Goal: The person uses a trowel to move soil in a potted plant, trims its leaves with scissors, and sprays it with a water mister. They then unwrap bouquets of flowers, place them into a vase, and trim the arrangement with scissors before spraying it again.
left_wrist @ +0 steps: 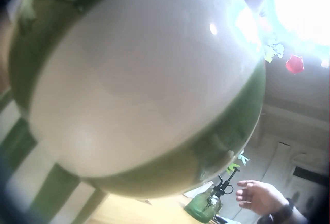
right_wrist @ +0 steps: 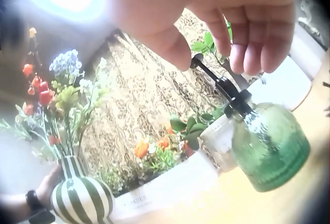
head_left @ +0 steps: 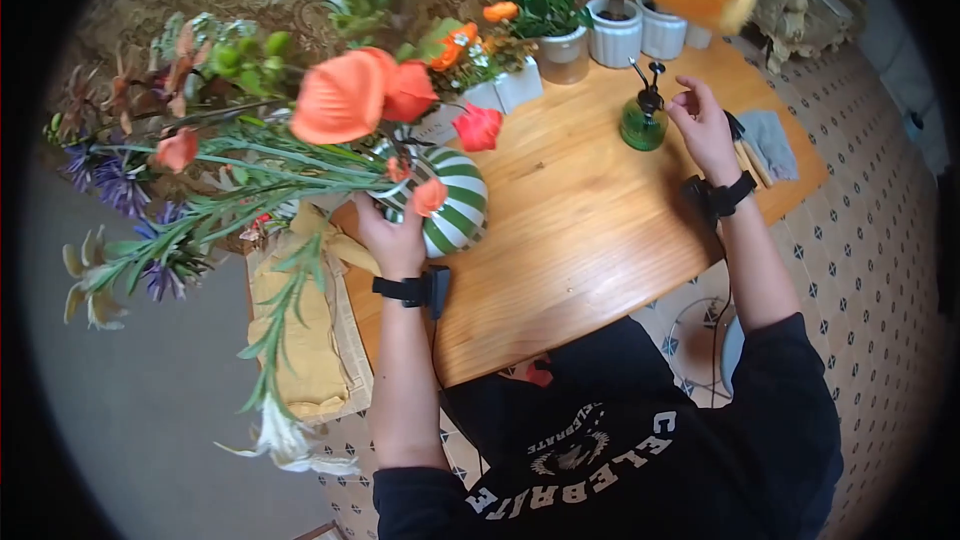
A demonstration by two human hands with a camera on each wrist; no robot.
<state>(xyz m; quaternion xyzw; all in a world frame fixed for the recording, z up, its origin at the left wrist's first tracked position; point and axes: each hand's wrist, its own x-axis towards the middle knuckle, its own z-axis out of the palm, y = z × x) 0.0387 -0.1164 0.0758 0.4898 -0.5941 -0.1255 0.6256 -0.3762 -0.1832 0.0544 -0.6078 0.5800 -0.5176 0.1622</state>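
A green-and-white striped vase (head_left: pixel 458 198) full of artificial flowers stands at the left of the wooden table. My left hand (head_left: pixel 393 240) grips it near its neck; the flowers hide part of those fingers. The vase's glossy body (left_wrist: pixel 139 84) fills most of the left wrist view. On the far right stands a green glass spray bottle (head_left: pixel 642 127) with a black pump top. My right hand (head_left: pixel 702 130) hovers beside that top, fingers loosely bent and holding nothing. In the right wrist view the thumb (right_wrist: pixel 178 53) overlaps the end of the black pump.
Potted plants in white pots (head_left: pixel 615 37) line the table's back edge, beside a white planter (head_left: pixel 518 86) of orange flowers. A grey cloth (head_left: pixel 770 145) and wooden-handled tools (head_left: pixel 750 160) lie at the right. Yellowish cloth (head_left: pixel 300 330) lies left of the table. Long flower stems spread leftward.
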